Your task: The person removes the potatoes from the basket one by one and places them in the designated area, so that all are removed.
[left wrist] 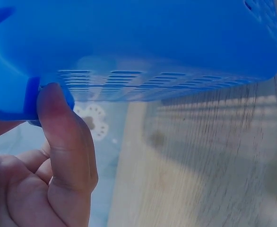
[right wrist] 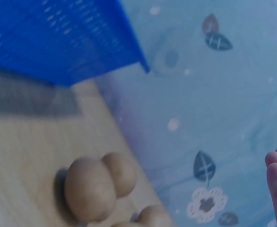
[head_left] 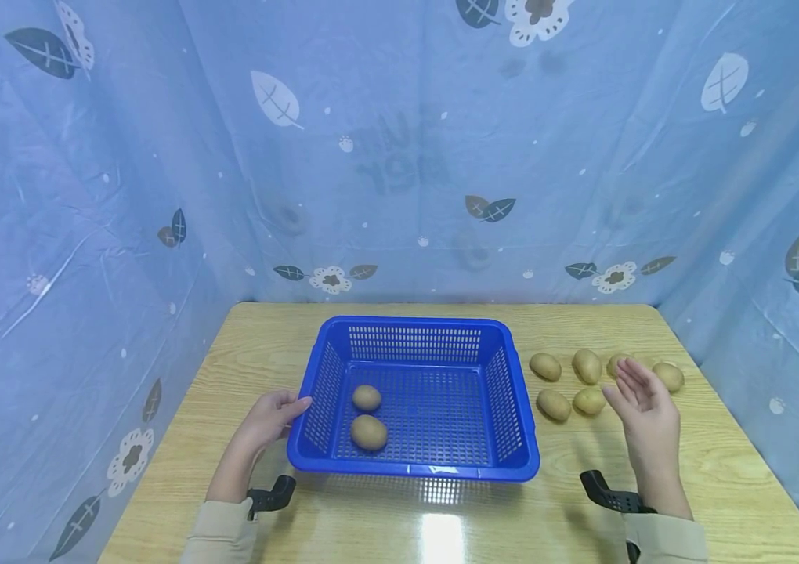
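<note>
A blue plastic basket with slotted walls stands on the table, and two potatoes lie in its left part. My left hand pinches the basket's left rim; the left wrist view shows its fingers curled up under that rim. To the right of the basket lie several potatoes in a loose group. Over the near right side of this group my right hand is raised with fingers spread and nothing in it. It partly covers one potato at the back.
The wooden table carries everything. Blue patterned cloth hangs behind it and on both sides. Each wrist wears a black camera mount.
</note>
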A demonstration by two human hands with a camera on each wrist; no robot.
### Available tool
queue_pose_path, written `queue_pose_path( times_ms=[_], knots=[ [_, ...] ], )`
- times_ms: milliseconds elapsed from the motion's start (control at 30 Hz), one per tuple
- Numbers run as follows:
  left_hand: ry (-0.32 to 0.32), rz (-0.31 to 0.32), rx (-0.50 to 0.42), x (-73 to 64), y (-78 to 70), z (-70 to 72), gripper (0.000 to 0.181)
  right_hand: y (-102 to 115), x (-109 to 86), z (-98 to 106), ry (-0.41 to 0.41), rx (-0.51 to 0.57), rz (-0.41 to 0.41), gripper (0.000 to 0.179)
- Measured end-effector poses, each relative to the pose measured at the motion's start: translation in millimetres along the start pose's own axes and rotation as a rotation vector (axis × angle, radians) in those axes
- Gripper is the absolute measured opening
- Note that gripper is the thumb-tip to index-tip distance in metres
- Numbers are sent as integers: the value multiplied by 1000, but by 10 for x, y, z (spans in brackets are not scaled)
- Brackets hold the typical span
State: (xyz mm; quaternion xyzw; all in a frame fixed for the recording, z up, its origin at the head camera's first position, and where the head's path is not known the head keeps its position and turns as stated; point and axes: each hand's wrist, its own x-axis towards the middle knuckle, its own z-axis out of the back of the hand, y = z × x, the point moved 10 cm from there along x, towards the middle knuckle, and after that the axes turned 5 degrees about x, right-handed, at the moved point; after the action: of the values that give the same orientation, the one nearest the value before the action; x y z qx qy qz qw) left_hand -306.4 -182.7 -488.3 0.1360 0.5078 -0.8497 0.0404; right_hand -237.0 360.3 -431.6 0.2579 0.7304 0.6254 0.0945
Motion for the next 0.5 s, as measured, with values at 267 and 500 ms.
queue_pose_path(
  times_ms=[267, 500],
  knots=[
    [-5, 9, -4, -11, 6, 18, 36, 160, 1, -250, 47, 73, 38, 54],
    [0, -9, -17, -24, -31, 27, 36, 258, -6, -525, 153, 67, 98, 54]
  ],
)
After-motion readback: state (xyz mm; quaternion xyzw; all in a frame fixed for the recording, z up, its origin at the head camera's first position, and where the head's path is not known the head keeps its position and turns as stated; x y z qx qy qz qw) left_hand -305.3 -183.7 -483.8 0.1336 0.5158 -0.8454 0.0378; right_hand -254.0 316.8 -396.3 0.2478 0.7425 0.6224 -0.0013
